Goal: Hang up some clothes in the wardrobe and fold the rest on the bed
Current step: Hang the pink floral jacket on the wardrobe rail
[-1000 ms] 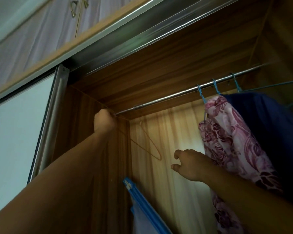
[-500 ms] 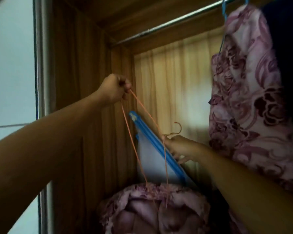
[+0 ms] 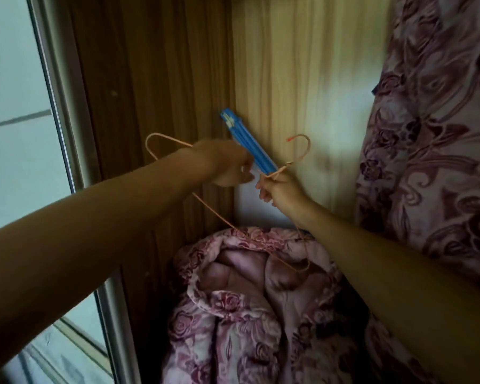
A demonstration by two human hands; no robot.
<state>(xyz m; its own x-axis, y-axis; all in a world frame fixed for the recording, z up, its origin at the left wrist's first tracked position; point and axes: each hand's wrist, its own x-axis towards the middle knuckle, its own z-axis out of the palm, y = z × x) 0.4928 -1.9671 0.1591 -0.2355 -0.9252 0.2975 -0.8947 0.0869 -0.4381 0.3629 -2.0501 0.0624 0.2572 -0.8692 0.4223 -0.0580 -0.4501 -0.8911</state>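
Pinching the twisted neck of the orange wire hanger just below its hook, the right hand has its fingertips closed on the wire. The left hand is curled round the hanger's upper arm beside one shoulder bend. The hanger is held tilted inside the wardrobe, hook uppermost, with its lower corner over a bundled floral quilt.

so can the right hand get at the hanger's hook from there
Probably yes: the right hand pinches the orange wire hanger just below its hook, and nothing lies between.
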